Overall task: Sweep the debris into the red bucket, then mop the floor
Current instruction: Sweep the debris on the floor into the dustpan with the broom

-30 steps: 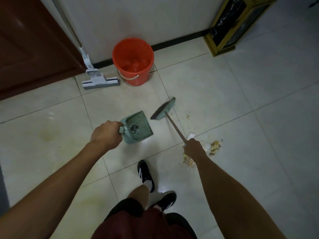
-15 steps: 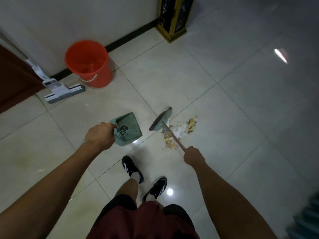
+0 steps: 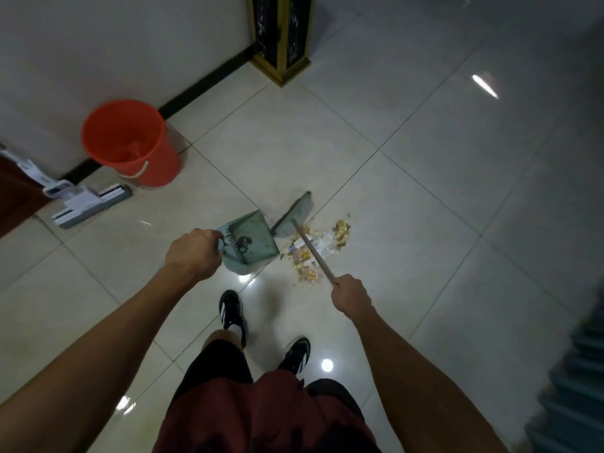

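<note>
On the pale tiled floor (image 3: pixel 408 158) in front of the person, the broom (image 3: pixel 295 213) head now sits just beside the open mouth of the dustpan (image 3: pixel 253 241), closer than it was half a second ago, and the debris (image 3: pixel 315 253) lies in a tighter heap right of the pan, under the broom's wooden stick. The left hand (image 3: pixel 192 253) is clenched round the dustpan's handle, holding the pan tilted with its lip near the tiles; the right hand (image 3: pixel 351 297) grips the stick's near end. The view has swung a little, so the red bucket (image 3: pixel 130 142) sits further left than before, standing by the white wall and its dark skirting, well apart from the pile. Just left of the bucket a white mop (image 3: pixel 88 202) rests with its flat head on the floor and its handle leaning off toward a brown door (image 3: pixel 16 194). A black and gold stand (image 3: pixel 281 37) is at the wall's corner beyond the sweeping spot. The bucket's inside looks red and I cannot tell if anything is in it. The dustpan holds a small dark scrap near its comb teeth. The person's two black shoes (image 3: pixel 232 312) stand just behind the pan and pile.
</note>
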Motion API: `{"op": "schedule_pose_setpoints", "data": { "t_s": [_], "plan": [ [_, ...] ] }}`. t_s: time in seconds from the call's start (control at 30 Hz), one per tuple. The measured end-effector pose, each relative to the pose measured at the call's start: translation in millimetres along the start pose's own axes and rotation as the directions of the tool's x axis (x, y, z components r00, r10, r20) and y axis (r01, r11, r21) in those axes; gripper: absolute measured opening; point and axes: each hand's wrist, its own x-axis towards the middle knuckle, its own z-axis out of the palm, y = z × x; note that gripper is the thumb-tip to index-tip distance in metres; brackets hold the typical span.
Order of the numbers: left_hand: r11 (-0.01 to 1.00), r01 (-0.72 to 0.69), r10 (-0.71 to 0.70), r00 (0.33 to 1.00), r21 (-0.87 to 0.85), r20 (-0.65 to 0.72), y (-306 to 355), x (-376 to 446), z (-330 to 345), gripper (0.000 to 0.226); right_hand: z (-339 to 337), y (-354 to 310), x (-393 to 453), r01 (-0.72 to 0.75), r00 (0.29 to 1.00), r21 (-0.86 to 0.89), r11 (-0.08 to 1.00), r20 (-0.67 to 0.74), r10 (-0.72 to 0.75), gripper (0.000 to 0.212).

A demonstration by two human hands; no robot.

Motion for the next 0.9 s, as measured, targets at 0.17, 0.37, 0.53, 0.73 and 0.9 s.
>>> {"op": "schedule_pose_setpoints", "data": {
  "t_s": [0.17, 0.37, 0.53, 0.73, 0.9],
  "plan": [
    [1.0, -0.007, 0.007, 1.0, -0.011, -0.008, -26, 51, -27, 0.031, -11, -67, 41, 0.028, 0.998, 0.041, 0.999, -0.051, -0.026, 0.024],
    [0.994, 0.036, -0.031, 0.998, -0.106, 0.047, -91, 131, -72, 0.031, -24, -190, 106, 0.116, 0.992, 0.027, 0.993, -0.053, -0.114, 0.028],
    [0.989, 0.051, -0.041, 0.996, -0.141, 0.076, -142, 186, -102, 0.033, -34, -291, 151, 0.14, 0.989, 0.072, 0.988, 0.027, -0.142, 0.041],
    [0.991, 0.043, -0.03, 0.994, -0.124, 0.1, -169, 232, -117, 0.031, -32, -359, 193, 0.201, 0.979, 0.02, 0.979, 0.026, -0.202, 0.038],
    [0.991, 0.036, -0.021, 0.993, -0.126, 0.117, -173, 246, -117, 0.026, -33, -351, 201, 0.138, 0.988, -0.017, 0.99, 0.072, -0.137, 0.034]
  ]
}}
